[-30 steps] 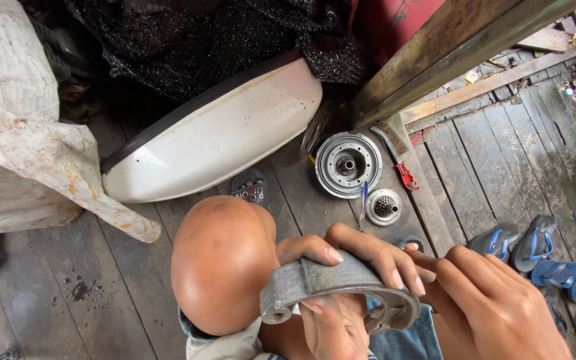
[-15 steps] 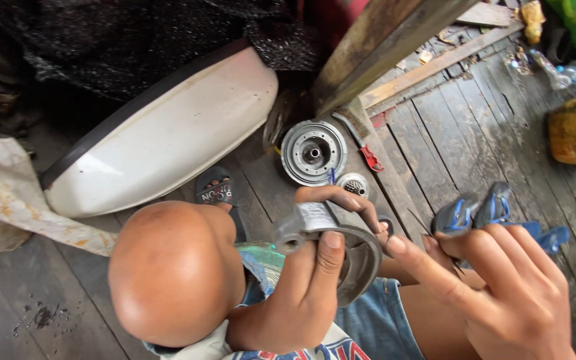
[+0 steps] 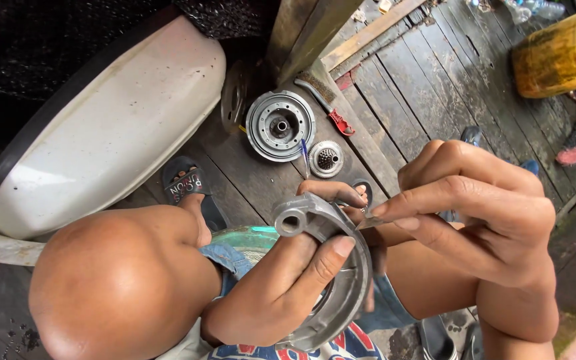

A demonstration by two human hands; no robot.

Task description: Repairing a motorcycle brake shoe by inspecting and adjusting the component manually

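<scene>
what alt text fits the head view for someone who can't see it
The left hand grips a curved grey metal shoe over the knees while the right hand pinches at its top edge; a round ribbed metal drum lies on the wooden floor.

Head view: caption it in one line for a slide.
Left hand grips a curved grey metal part; right hand pinches near its rim above plank floor.

Bare planks (image 3: 435,80) free beyond the round hub (image 3: 281,125) and small gear (image 3: 326,159) (yellow tub (image 3: 555,57) far right).

The curved metal part (image 3: 331,267) sits at centre in the left hand (image 3: 281,293); the right hand (image 3: 475,213) at three o'clock; round hub (image 3: 280,125) at twelve; bucket (image 3: 558,57) at two.
</scene>
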